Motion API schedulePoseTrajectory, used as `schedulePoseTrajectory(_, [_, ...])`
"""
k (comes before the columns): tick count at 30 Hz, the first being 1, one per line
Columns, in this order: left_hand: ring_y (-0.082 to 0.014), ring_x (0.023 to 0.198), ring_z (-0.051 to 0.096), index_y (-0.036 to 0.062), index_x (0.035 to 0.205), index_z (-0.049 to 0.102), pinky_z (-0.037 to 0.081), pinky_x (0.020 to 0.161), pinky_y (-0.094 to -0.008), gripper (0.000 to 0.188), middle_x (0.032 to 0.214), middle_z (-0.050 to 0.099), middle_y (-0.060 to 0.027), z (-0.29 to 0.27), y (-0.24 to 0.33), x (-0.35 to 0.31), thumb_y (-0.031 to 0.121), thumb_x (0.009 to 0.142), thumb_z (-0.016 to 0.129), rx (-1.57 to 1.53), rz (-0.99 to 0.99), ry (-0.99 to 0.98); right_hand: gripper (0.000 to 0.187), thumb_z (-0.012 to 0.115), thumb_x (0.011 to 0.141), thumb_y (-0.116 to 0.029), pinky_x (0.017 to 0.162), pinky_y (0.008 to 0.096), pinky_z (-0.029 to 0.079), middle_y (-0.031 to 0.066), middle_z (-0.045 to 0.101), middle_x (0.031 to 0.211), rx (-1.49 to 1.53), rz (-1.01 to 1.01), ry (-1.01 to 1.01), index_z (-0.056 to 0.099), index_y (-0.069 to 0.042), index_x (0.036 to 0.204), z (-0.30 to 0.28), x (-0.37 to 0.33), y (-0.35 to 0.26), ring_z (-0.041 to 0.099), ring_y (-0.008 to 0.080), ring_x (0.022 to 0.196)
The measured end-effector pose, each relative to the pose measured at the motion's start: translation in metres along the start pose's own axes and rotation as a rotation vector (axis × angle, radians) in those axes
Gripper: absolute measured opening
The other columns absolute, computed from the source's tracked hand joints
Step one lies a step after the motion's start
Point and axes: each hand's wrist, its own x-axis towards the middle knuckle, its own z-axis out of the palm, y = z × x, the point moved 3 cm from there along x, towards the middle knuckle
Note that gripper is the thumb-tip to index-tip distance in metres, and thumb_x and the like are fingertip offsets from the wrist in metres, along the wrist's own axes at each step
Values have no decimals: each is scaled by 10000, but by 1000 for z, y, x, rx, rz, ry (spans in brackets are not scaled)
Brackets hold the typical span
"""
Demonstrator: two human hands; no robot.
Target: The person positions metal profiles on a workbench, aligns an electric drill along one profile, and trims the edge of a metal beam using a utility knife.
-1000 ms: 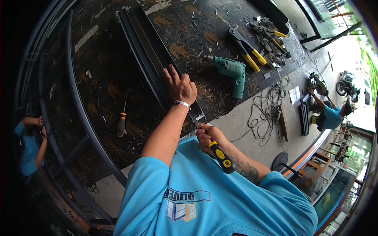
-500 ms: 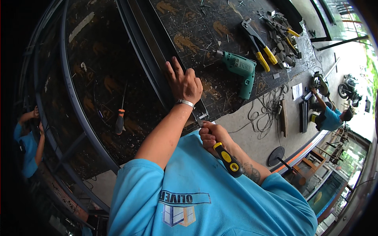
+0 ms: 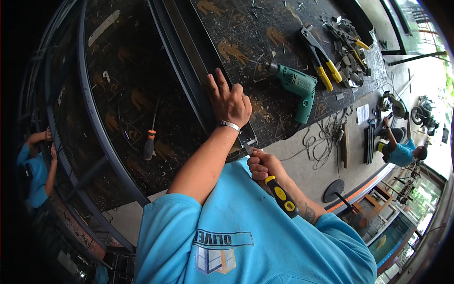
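Observation:
My left hand (image 3: 231,105) lies flat across a dark metal profile (image 3: 187,57), fingers stretched along it and a metal-banded watch or bracelet on the wrist. Close to the profile's near end, my right hand (image 3: 265,166) is closed round a hand tool with a yellow and black handle (image 3: 282,196). Its flat grey blade (image 3: 248,149) points up toward the profile's end; whether it touches the metal, I cannot tell. The handle's butt sticks out below the fist toward my forearm. A small pale bracket-like end piece (image 3: 252,142) shows beside the blade.
On the dark workbench (image 3: 265,113) lie a green drill (image 3: 297,87), a yellow-handled riveter (image 3: 321,59), a pile of metal offcuts (image 3: 352,61) and an orange-and-black screwdriver (image 3: 150,144). A long dark frame (image 3: 101,120) runs at left. Cables (image 3: 321,142) lie on the floor; another person (image 3: 402,149) crouches at right.
The whole scene sits a little further right in the picture, as the view has shifted. Both hands keep about the same places on the profile and tool.

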Motion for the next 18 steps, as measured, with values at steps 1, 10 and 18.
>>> schedulePoseTrajectory(1, [-590, 1351, 267, 24, 794, 612, 194, 1128, -646, 188, 1445, 353, -380, 0, 0, 0, 180, 853, 525, -2, -4, -7, 133, 398, 1019, -107, 315, 168, 314, -14, 436, 737, -11, 8, 1, 416, -143, 1146, 1, -1, 0, 335, 31, 441])
schedulePoseTrajectory(10, [-596, 1343, 272, 16, 794, 603, 197, 1126, -644, 197, 1429, 358, -397, -2, 2, 0, 177, 860, 509, -6, 4, -16, 171, 378, 1032, -115, 309, 158, 319, -9, 447, 733, 89, 37, 1, 399, -151, 1198, -1, -8, -6, 339, 24, 418])
schedulePoseTrajectory(18, [-596, 1347, 268, 13, 807, 617, 189, 1134, -632, 207, 1430, 363, -395, 1, -5, -1, 181, 859, 507, 10, -8, 21, 24, 409, 1030, -142, 313, 172, 331, -6, 454, 724, 51, 24, -20, 401, -136, 1052, -1, -6, -4, 362, 34, 439])
